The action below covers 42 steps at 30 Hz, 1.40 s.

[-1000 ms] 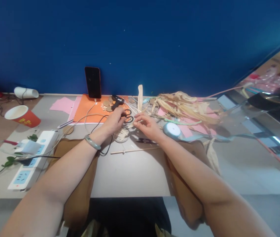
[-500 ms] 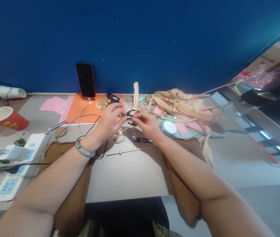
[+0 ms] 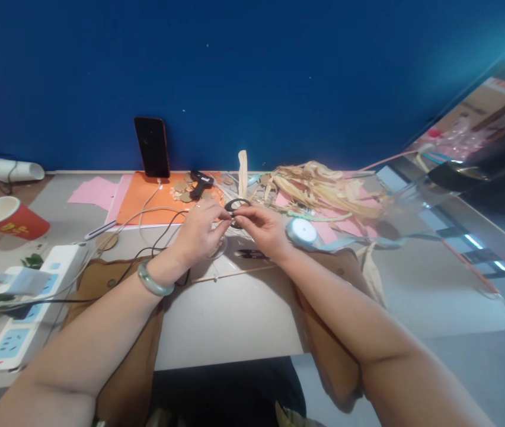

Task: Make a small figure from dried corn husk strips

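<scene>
The left hand and the right hand were held close together over the grey table, each with thumb and finger pinched. Whether they grasped some small thing between the fingertips, I could not tell. The black scissors were just behind the fingertips, partly hidden by them. A black glue gun lay on orange paper, and a ribbon roll was beside the right hand.

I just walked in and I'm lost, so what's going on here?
A person's left hand and right hand come together at black-handled scissors; whether both grip them is unclear. A black glue gun lies on orange paper beyond the left hand, and dried husk strips are heaped to the right.
</scene>
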Each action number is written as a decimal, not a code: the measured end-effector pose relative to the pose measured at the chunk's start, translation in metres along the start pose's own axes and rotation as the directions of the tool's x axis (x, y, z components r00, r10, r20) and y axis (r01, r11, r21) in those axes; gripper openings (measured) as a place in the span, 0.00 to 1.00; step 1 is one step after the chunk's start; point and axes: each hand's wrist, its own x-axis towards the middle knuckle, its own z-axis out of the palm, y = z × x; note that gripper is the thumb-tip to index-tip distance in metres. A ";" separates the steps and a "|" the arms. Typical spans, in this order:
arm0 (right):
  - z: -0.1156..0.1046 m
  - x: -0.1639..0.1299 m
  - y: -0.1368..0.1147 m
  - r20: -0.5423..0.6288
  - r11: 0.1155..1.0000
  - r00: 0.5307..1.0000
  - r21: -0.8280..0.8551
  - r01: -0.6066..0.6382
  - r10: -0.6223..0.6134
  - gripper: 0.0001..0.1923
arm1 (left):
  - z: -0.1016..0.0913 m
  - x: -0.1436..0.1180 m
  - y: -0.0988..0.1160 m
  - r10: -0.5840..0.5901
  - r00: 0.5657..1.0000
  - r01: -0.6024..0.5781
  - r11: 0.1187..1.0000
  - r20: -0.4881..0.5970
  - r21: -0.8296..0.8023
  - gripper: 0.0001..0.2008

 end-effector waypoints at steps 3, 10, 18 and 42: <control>0.001 0.003 0.005 -0.105 0.988 0.991 0.139 -0.062 0.077 0.17 | 0.001 0.000 -0.001 -0.214 0.976 0.192 0.919 -0.026 -0.344 0.07; -0.003 0.017 0.017 -0.124 0.861 0.954 0.475 -0.183 0.272 0.19 | -0.005 0.006 -0.002 -0.567 0.787 0.499 0.357 0.242 -0.789 0.12; 0.007 0.007 0.014 0.141 0.925 0.960 0.265 -0.274 0.244 0.23 | -0.006 0.008 -0.005 -0.557 0.757 0.519 0.192 0.343 -0.833 0.10; -0.005 0.012 0.001 0.404 0.681 0.847 0.514 -0.522 0.345 0.17 | 0.000 -0.007 -0.008 0.369 0.887 -0.369 0.928 -0.277 0.051 0.06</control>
